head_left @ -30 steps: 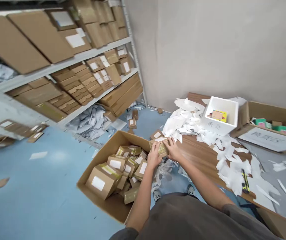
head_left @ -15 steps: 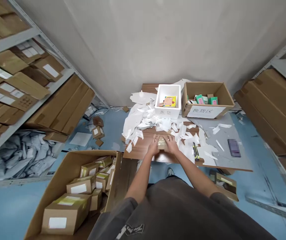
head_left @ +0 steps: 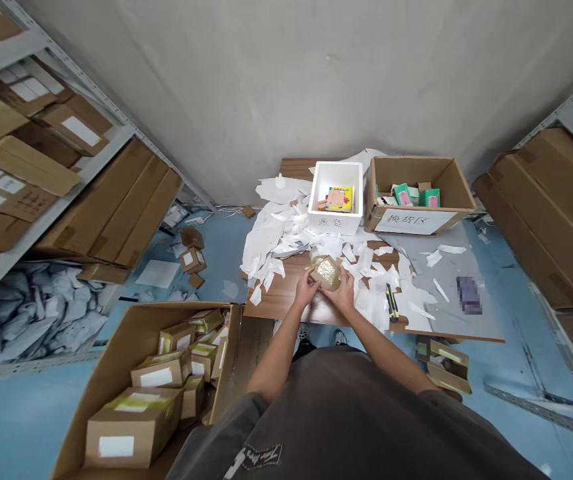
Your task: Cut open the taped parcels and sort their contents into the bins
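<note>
Between my two hands is a small cardboard box point(head_left: 326, 272) with shiny tape across it, tilted over the front part of the brown table point(head_left: 293, 272). My left hand point(head_left: 307, 288) grips its left side and my right hand point(head_left: 344, 291) its right side, fingers curled around the edges. Torn white paper point(head_left: 266, 243) lies to the left and behind the box. To the right of my right hand, a yellow and black box cutter point(head_left: 391, 304) rests on the paper scraps.
A white foam box point(head_left: 335, 223) and a labelled carton point(head_left: 461, 193) stand at the table's back. A large carton point(head_left: 106, 363) of taped parcels is at my lower left. Shelves point(head_left: 133, 130) with boxes flank both sides. A blurred dark purple item point(head_left: 469, 295) lies at right.
My view has swung right from the large carton to the table. Both hands have carried the small cardboard box over the table, and it has been turned and tilted between them.
</note>
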Tool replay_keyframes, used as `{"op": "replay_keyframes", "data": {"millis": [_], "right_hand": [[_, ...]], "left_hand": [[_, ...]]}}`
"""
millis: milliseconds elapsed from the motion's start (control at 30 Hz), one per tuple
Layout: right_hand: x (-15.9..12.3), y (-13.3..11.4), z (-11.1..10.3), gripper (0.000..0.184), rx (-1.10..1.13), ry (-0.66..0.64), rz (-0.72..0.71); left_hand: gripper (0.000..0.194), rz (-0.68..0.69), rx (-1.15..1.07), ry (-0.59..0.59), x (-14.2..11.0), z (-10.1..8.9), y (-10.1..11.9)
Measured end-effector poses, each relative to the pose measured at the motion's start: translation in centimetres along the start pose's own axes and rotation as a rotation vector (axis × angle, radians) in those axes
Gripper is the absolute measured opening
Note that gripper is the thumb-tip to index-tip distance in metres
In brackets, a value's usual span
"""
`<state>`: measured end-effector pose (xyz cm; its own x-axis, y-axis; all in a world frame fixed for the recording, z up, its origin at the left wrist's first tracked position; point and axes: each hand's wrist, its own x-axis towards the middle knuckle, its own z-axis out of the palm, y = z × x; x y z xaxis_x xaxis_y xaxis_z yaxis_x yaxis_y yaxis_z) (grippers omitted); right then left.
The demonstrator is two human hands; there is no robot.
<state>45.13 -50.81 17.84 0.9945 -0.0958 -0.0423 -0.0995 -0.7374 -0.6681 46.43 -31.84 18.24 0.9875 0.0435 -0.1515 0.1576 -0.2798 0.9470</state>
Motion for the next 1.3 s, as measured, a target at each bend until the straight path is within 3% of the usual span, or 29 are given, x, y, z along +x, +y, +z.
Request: {"op": "replay_keyframes", "data": {"millis": [133, 267, 400, 500, 600, 767, 867, 967, 1033, 1167, 1233, 1300], "right_hand": [[-2.0, 0.4, 0.6, 0.116, -0.013, -0.103, 0.072], [-2.1, 0.8, 1.1, 0.114, -0.044, -0.297, 0.098], [-1.8, 0.2, 2.0, 0.109, -0.087, -0.435, 0.082], [-2.0, -0.3, 2.9, 0.093, -0.089, -0.425, 0.058], [-2.2, -0.1, 3.0, 0.075, -0.052, -0.406, 0.046], [0.3, 0.4, -0.2, 0.048, 0.088, -0.270, -0.035], [3.5, -0.2, -2.2, 0.048, 0.056, -0.228, 0.057], [6.2, -1.0, -2.8, 0.056, -0.044, -0.233, 0.238], [6.8, -1.1, -3.0, 0.061, -0.043, -0.212, 0.275], [4.1, 0.9, -3.8, 0.063, -0.008, -0.135, 0.154], [1.5, 2.5, -3.9, 0.070, 0.018, -0.131, 0.076], [-0.9, 3.6, -3.6, 0.083, 0.063, -0.220, -0.024]], "left_hand": [[0.056, 0.064, 0.157, -0.134, 0.6, -1.6, -0.9], [0.065, 0.066, 0.388, -0.259, -0.5, -2.4, -3.2], [0.078, 0.026, 0.436, -0.262, -0.6, -2.7, -4.9], [0.087, 0.031, 0.375, -0.335, 0.1, -3.0, -5.4], [0.083, 0.068, 0.314, -0.364, 0.8, -3.3, -5.1], [0.055, 0.022, 0.323, -0.309, 2.4, -4.0, -2.2], [0.053, -0.004, 0.355, -0.249, 3.8, -3.3, 0.0], [0.067, -0.069, 0.366, -0.267, 4.9, -1.7, 1.7], [0.072, -0.082, 0.374, -0.234, 5.1, -1.0, 2.3], [0.056, 0.077, 0.372, -0.155, 3.3, -1.3, 2.2], [0.058, 0.161, 0.363, -0.246, 1.6, -1.7, 1.4], [0.071, 0.181, 0.338, -0.353, 0.0, -1.8, 0.4]]}}
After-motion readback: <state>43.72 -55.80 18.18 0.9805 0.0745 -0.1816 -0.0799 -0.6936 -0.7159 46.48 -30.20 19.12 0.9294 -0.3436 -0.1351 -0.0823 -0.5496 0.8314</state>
